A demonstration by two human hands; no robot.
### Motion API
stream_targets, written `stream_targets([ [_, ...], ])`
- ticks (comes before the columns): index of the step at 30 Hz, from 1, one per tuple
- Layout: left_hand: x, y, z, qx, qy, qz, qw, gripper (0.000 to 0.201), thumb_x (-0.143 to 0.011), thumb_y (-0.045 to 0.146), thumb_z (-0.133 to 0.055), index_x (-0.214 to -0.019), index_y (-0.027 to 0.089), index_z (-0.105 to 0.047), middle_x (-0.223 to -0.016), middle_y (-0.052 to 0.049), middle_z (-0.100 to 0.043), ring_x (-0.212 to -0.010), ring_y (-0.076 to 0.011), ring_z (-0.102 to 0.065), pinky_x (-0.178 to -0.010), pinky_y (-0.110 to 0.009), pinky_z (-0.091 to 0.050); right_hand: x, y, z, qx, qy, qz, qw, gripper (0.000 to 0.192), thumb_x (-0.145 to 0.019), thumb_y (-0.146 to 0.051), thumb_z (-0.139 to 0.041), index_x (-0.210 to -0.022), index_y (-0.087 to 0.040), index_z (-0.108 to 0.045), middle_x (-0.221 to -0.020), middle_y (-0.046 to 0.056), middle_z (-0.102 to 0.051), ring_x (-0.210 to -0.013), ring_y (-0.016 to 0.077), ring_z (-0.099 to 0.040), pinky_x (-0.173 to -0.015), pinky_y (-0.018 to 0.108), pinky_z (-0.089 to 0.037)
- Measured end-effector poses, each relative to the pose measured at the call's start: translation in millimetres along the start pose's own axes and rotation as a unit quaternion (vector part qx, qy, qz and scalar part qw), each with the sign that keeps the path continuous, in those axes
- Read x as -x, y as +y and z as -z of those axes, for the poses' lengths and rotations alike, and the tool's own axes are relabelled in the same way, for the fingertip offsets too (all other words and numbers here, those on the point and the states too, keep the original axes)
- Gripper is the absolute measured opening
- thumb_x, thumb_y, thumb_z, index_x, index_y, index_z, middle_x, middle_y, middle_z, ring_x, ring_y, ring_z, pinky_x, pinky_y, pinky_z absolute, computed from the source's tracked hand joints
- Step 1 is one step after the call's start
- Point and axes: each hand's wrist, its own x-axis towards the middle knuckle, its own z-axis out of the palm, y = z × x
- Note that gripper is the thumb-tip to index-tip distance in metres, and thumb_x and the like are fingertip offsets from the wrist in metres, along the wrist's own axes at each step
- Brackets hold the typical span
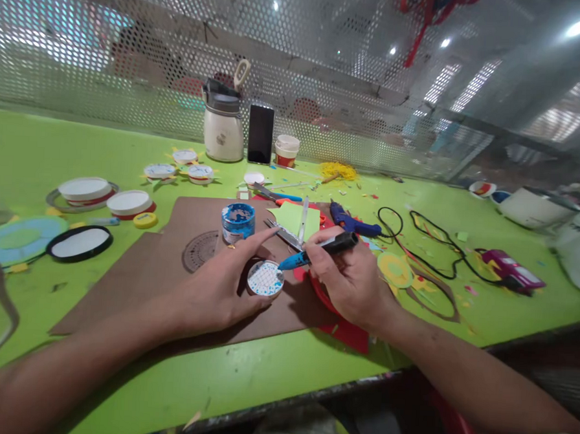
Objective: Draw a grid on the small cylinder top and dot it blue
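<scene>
Just right of the small round lid (265, 278) steadied by the left hand (218, 291), the right hand (352, 278) gripped a marker (317, 251) slanting down-left, tip at the lid's rim.

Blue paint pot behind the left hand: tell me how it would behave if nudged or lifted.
The blue paint pot looks small and squat, so it would probably slide on the brown card sheet rather than tip. It is likely light. Its top is smeared with wet-looking paint, so it may be slippery and could mess the left hand beside it.
</scene>
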Motion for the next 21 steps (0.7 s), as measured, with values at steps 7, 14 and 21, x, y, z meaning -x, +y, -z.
stream_targets([
  [7, -1, -14, -7.7, -0.008, 0.020, -0.001, 1.000, 0.099, -0.082, 0.047, -0.078, -0.168, 0.026, -0.034, -0.129, -0.010, -0.076, -0.116, -0.0349, -0.072, -0.100, -0.047, -0.055, -4, -1, 1, 0.057, 0.018, 0.043, 0.997, 0.018, -0.107, -0.030, -0.059, -0.092, -0.022, -0.064, -0.072, -0.002, -0.069, -0.062, 0.0140, -0.065, -0.065, 0.027, -0.052],
  [14, -3, -19, -11.4, -0.021, 0.045, -0.025, 0.998, 0.099, -0.078, 0.048, -0.082, -0.166, 0.027, -0.040, -0.124, -0.007, -0.077, -0.112, -0.0326, -0.073, -0.096, -0.043, -0.055, -3, -3, -1, 0.057, 0.014, 0.036, 0.998, 0.018, -0.107, -0.029, -0.059, -0.091, -0.022, -0.065, -0.075, 0.000, -0.073, -0.068, 0.0147, -0.071, -0.067, 0.026, -0.056],
  [21, -5, -10, -8.6, -0.039, 0.041, -0.011, 0.998, 0.104, -0.075, 0.051, -0.085, -0.165, 0.024, -0.041, -0.125, -0.008, -0.078, -0.112, -0.0343, -0.073, -0.096, -0.043, -0.056, 1, -1, -3, 0.059, 0.007, 0.032, 0.998, 0.019, -0.106, -0.030, -0.062, -0.092, -0.020, -0.069, -0.073, 0.000, -0.074, -0.061, 0.0134, -0.068, -0.061, 0.024, -0.054],
])
